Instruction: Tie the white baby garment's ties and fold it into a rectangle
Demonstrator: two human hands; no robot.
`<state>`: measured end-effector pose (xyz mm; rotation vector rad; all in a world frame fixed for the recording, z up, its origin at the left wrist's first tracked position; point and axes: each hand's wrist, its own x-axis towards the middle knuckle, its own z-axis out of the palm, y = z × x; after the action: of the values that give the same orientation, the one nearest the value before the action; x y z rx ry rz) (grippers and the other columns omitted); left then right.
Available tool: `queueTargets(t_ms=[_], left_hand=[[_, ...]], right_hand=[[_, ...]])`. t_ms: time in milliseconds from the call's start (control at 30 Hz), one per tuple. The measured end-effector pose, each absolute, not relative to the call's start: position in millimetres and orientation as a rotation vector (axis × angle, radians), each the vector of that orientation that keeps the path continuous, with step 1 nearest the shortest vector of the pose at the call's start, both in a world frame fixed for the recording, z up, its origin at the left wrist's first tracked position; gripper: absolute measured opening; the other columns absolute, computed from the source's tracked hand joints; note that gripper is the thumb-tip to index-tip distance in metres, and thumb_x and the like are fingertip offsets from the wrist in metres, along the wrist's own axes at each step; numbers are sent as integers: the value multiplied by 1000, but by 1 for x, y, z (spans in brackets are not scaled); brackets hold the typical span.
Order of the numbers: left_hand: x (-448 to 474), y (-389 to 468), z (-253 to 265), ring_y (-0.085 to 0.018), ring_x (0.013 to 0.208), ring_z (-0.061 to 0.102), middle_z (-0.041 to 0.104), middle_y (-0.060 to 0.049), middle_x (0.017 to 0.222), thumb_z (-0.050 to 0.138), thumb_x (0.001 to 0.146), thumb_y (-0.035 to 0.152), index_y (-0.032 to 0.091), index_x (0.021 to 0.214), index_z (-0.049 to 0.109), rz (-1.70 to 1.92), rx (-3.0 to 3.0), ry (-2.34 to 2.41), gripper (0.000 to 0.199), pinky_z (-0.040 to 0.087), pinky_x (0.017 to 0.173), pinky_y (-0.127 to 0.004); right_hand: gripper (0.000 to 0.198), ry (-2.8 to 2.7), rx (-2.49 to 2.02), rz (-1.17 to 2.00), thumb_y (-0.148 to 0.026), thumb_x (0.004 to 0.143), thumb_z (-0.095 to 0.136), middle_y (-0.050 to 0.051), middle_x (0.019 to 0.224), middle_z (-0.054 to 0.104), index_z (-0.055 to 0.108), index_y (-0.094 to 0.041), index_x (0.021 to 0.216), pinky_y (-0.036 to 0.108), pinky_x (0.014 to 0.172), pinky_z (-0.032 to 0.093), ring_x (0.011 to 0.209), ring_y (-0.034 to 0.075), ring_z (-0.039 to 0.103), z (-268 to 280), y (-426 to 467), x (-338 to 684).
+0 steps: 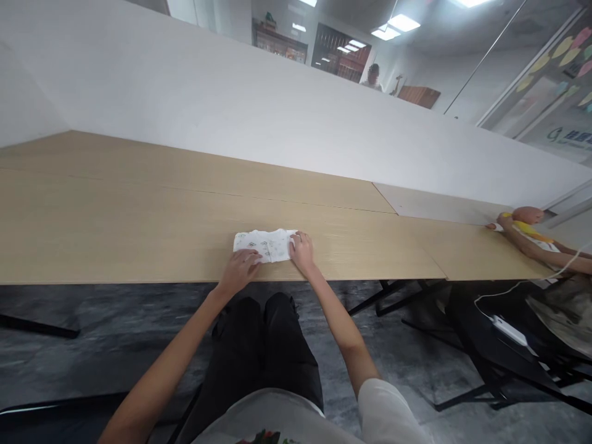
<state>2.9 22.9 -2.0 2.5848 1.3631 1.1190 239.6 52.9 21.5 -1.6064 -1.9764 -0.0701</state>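
Observation:
A folded white cloth [272, 245] with small dark prints lies flat on the table near its front edge. At its lower left corner rests my left hand [239, 269], fingers stretched over the cloth's near edge and slightly apart. My right hand [303, 251] is at the cloth's right end, its fingers bent over that edge and closed on it. The underside of the cloth and what the fingertips press are hidden.
The long wooden table [139, 231] runs along a white wall [222, 111] with glass above. At the far right another person's arm [531, 250] reaches around a doll [528, 214]. Black chairs [490, 345] and a white cabled device [509, 331] are below there.

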Motion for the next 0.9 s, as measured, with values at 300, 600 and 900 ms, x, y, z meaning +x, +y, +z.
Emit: queueTargets(t_ms=[300, 600, 900], left_hand=[[7, 18, -9, -25, 111, 61, 69, -9, 115, 42, 91, 34, 26, 98, 73, 927, 2404, 1292, 33, 44, 104, -48], [-9, 31, 1, -25, 113, 60, 69, -11, 116, 42, 88, 42, 21, 104, 71, 960, 2287, 1392, 39, 45, 105, -46], [4, 48, -15, -31, 141, 35, 50, -15, 145, 40, 90, 37, 16, 128, 58, 771, 2352, 1585, 47, 27, 115, -53]], right_hand=[[31, -2232, -1624, 96, -22, 97, 46, 14, 136, 57, 63, -17, 122, 42, 112, 32, 130, 25, 47, 12, 31, 240], [35, -2232, -1690, 76, -28, 99, 42, 14, 136, 58, 59, -20, 129, 50, 116, 20, 131, 26, 47, 13, 9, 239], [45, -2221, -1802, 211, -36, 101, 41, 14, 153, 39, 47, -21, 142, 62, 116, 8, 145, 30, 28, 13, 35, 246]])
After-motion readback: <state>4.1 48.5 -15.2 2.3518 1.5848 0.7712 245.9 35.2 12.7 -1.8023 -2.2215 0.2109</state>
